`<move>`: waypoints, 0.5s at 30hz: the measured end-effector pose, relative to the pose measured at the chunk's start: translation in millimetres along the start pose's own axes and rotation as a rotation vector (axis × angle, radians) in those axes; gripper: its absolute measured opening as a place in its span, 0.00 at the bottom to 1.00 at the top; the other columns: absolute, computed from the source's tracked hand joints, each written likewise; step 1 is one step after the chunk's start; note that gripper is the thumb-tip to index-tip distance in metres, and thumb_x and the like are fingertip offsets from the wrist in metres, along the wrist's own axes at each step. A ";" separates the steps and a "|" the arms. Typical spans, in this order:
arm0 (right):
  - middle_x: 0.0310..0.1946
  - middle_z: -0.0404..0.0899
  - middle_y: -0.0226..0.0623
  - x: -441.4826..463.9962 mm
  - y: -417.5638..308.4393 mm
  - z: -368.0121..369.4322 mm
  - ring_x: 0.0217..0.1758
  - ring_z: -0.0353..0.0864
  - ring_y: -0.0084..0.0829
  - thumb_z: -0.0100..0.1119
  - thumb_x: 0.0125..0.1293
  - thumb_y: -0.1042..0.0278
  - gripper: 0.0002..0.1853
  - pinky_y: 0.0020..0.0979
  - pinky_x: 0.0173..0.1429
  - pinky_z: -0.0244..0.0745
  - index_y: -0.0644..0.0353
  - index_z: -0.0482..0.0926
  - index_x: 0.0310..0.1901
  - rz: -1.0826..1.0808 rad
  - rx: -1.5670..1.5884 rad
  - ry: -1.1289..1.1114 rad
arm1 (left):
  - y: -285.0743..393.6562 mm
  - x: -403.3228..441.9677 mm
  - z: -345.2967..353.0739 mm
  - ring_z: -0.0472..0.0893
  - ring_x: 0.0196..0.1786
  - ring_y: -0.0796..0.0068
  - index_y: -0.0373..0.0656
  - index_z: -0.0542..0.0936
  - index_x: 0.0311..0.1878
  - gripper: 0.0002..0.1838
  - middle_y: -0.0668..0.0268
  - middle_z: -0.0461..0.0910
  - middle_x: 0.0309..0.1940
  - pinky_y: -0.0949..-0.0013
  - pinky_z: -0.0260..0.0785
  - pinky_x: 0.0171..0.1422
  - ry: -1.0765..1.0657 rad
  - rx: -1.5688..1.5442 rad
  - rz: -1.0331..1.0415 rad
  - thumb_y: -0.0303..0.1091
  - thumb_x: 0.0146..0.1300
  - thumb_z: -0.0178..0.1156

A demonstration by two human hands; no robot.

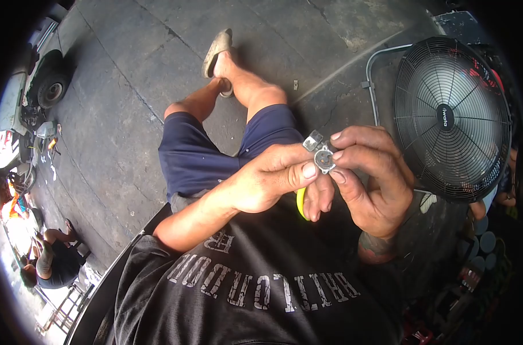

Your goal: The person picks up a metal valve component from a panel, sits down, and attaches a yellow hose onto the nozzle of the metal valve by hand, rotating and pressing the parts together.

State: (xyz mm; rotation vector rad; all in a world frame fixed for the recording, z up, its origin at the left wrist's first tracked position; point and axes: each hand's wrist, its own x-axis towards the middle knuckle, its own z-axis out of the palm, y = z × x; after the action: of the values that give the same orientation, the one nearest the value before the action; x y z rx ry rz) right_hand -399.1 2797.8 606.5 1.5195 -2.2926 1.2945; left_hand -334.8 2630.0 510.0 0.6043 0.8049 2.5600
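My left hand (273, 177) grips a small grey metal part (324, 160) between thumb and curled fingers. The part has a round, lugged face with a darker recessed middle, and a squarish metal block (312, 141) shows at its upper left; whether the two are joined I cannot tell. On the other side, my right hand (372, 175) pinches at the part's right edge with thumb and fingertips. A yellow-green curved piece (301, 203) shows beside the left hand's lower fingers, most of it hidden.
A large black floor fan (445, 118) on a tubular stand is close on the right. At far left are a vehicle wheel (51, 91) and a seated person (57, 261). Stacked round items (487, 242) stand at lower right. Concrete floor (123, 69) stretches ahead.
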 end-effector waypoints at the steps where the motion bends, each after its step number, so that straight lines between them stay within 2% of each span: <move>1: 0.45 0.80 0.45 -1.2 -0.7 0.0 0.44 0.82 0.40 0.64 0.55 0.87 0.14 0.35 0.47 0.79 0.67 0.79 0.44 -0.005 0.016 0.012 | 0.6 -0.3 3.1 0.84 0.35 0.68 0.33 0.73 0.55 0.21 0.57 0.82 0.36 0.70 0.79 0.39 0.017 0.035 0.011 0.44 0.79 0.42; 7: 0.45 0.80 0.46 -8.0 -5.0 -0.9 0.43 0.82 0.39 0.64 0.55 0.87 0.14 0.35 0.46 0.79 0.67 0.79 0.45 0.024 0.016 0.037 | 1.3 0.6 10.7 0.84 0.33 0.70 0.34 0.73 0.54 0.20 0.59 0.82 0.35 0.72 0.78 0.38 0.052 0.104 0.020 0.44 0.79 0.43; 15: 0.45 0.79 0.44 -12.7 -5.0 8.8 0.42 0.82 0.30 0.60 0.59 0.86 0.15 0.29 0.43 0.79 0.68 0.77 0.49 0.210 0.082 0.111 | 1.4 3.4 13.4 0.82 0.32 0.73 0.36 0.74 0.52 0.20 0.61 0.81 0.33 0.73 0.77 0.38 0.171 0.214 0.018 0.45 0.79 0.44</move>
State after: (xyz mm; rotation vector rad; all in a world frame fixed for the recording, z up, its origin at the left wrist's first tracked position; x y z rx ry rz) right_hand -385.8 2800.0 597.5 1.2199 -2.4074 1.5001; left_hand -331.1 2636.5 521.8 0.4600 1.1466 2.5869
